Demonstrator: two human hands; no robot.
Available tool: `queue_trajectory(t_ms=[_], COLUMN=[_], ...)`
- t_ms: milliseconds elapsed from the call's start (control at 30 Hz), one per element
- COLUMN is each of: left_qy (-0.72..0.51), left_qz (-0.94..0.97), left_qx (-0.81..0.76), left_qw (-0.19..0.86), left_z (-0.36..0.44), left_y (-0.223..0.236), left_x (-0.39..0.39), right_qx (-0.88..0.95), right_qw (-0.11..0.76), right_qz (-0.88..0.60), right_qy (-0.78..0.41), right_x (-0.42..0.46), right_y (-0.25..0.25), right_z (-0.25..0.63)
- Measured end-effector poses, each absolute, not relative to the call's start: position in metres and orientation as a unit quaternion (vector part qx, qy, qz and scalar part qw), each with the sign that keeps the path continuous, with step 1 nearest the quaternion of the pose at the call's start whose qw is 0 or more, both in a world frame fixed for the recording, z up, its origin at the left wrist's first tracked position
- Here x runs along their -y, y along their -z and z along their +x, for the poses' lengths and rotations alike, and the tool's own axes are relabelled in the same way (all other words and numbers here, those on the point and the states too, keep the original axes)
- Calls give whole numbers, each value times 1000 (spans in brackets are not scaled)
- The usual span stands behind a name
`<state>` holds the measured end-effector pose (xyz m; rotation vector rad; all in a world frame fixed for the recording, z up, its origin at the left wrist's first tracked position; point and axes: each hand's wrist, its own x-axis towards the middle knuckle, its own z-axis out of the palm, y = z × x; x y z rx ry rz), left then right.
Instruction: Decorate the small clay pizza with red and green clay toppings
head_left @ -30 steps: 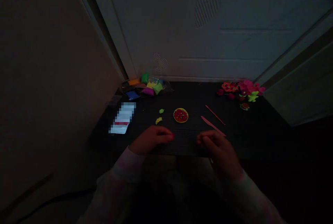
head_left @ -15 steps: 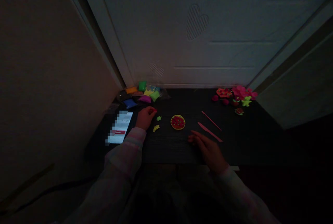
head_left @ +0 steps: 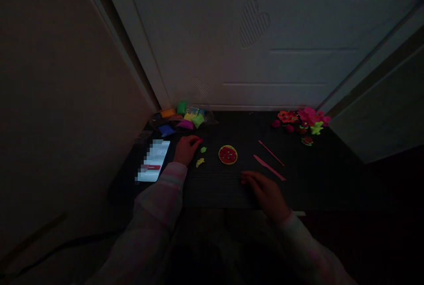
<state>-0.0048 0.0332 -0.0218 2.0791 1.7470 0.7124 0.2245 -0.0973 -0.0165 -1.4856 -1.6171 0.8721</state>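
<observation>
My left hand (head_left: 186, 149) rests on the dark table, its fingers closed in a pinch on a small piece of red clay (head_left: 200, 140). Just right of it lie a small green clay leaf (head_left: 203, 149) and a curved yellow clay piece (head_left: 200, 162). A round clay pizza (head_left: 228, 155) with a yellow rim and red top with small bits sits between the hands. My right hand (head_left: 267, 194) is near the front edge, fingers curled together; what they hold, if anything, is too dark to make out. Beyond it lie a pink plastic knife (head_left: 269, 168) and a thin pink stick tool (head_left: 271, 153).
Several bags of coloured clay (head_left: 185, 124) lie at the back left. A lit phone (head_left: 155, 161) is left of my left arm. Pink clay flowers (head_left: 311, 116), a yellow-green clay figure (head_left: 316, 128) and a small clay burger (head_left: 307, 140) stand back right. A white panel (head_left: 225, 55) rises behind.
The view has shifted slightly. My right hand's fingers have drawn a little closer together; my left hand keeps its pinch on the red clay. The clay pieces and tools stay in place.
</observation>
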Motion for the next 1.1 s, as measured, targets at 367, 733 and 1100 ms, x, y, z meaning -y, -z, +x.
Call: queue_trajectory(t_ms=[367,733,1100], left_qy=[-293,-443,-477], left_qz=[736,684,625], left_qx=[-599,-567,-488], left_qw=[118,120,379], left_z=[-7,-6,46], left_y=[32,14,-15], left_x=[-37,-23,68], right_qx=[648,660,675], right_qw=[350,366,373], right_qz=[-602,-593,-588], right_qy=[-309,-280,-244], right_x=[99,97,105], right_y=[18,20,16], right_z=[220,221,215])
